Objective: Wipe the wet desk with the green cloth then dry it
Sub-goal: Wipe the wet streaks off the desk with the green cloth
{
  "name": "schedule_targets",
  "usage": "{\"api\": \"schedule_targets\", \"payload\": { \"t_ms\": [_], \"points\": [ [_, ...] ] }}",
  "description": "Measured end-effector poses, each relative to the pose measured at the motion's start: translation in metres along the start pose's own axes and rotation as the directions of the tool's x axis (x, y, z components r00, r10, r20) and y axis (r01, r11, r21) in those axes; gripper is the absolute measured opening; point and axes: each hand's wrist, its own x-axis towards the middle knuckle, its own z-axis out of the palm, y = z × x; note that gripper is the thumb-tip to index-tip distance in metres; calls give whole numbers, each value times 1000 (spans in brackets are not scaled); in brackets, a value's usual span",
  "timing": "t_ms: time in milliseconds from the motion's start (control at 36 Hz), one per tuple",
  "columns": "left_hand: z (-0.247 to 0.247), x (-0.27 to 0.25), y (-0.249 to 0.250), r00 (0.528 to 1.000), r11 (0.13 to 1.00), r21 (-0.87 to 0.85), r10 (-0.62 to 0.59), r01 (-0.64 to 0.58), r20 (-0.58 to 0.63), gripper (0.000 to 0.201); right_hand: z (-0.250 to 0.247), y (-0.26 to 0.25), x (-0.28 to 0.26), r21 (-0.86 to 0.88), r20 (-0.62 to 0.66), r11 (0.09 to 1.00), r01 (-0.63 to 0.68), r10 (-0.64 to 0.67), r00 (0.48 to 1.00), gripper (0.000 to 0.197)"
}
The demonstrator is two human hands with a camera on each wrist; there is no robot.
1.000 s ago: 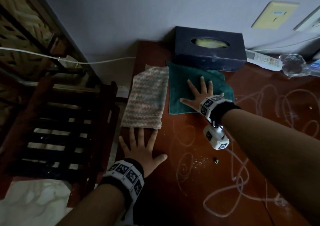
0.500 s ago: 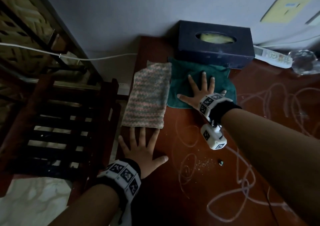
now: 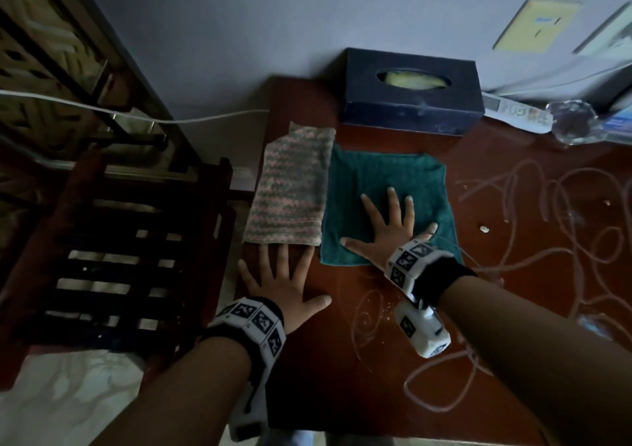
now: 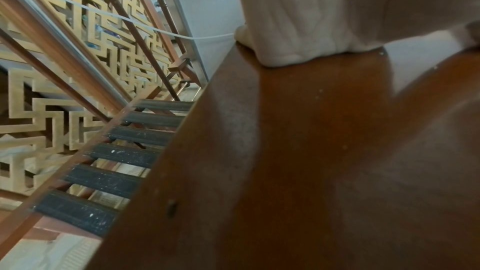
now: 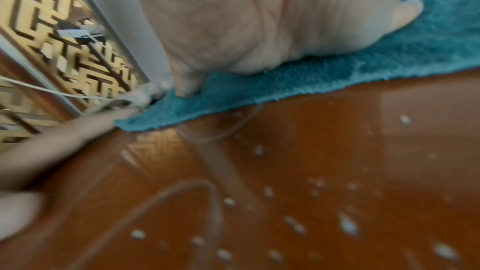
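The green cloth (image 3: 376,172) lies spread flat on the red-brown desk (image 3: 342,360), a little in front of the tissue box. My right hand (image 3: 390,230) presses on it with straight, spread fingers; the right wrist view shows the palm (image 5: 246,17) on the cloth (image 5: 389,59). Pale wet trails (image 3: 547,240) loop across the desk to the right, and droplets (image 5: 348,225) dot the wood near the cloth's edge. My left hand (image 3: 284,281) lies flat and open on the bare desk, just below a striped pink-grey cloth (image 3: 290,199).
A dark blue tissue box (image 3: 410,93) stands against the wall. A white remote (image 3: 516,114) and a clear glass object (image 3: 571,120) lie at the back right. A dark slatted wooden frame (image 3: 113,257) stands off the desk's left edge, and a white cable (image 3: 136,117) crosses above it.
My right hand has slid the green cloth toward me, away from the tissue box, and the cloth now lies flatter. The left hand has stayed in place.
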Motion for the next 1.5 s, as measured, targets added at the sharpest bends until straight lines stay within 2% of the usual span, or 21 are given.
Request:
{"api": "schedule_targets", "payload": {
  "t_ms": [83,139,278,583,944,1278,1500],
  "points": [
    [-2,-1,0,1000,1000,-12,8,-8,9,89,-13,-7,0,94,-85,995,-27,36,996,86],
    [-2,-1,-1,1000,1000,-21,12,-12,9,89,-19,-9,6,133,-69,991,-30,40,997,88],
    [-1,0,-2,1000,1000,-19,17,-17,5,88,-12,-8,19,16,42,1000,-20,19,999,96],
    [2,2,-2,1000,1000,-16,20,-20,-22,89,-32,-9,49,-13,50,999,-35,35,998,103],
    [-2,-4,-3,999,997,-64,42,-43,-4,95,2,-8,4,-13,28,1000,20,-20,999,102],
    [0,-3,2,998,995,-100,-14,8,-64,78,29,5,-29,-56,30,996,75,-73,997,101],
    [5,-2,4,991,995,-92,-56,45,-122,76,45,28,-54,-137,55,978,156,-150,987,100]
  ]
}}
